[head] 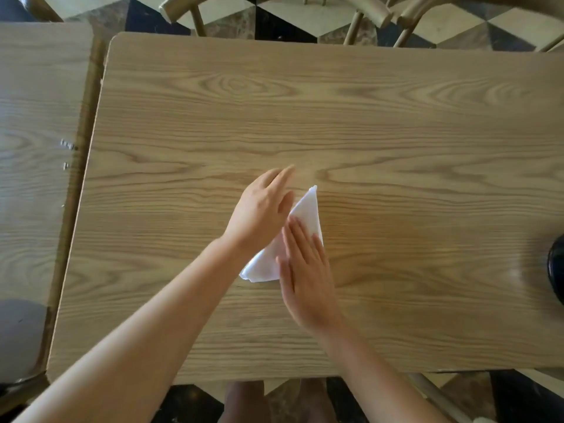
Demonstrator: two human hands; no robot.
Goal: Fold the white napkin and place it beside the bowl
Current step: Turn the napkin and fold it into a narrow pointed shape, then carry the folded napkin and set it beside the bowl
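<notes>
You see a wood-grain table (335, 117) filling most of the view. A second table (39, 102) sits just beside it on the left, with a narrow gap between them. Small marks (68, 145) show near its right edge. Past the far edge you have wooden chairs (381, 13) on a checkered floor (305, 19). Another chair (21, 331) shows at lower left, with a grey seat.

Bare forearms, seemingly sleeveless; ringless hands (262, 209).
</notes>
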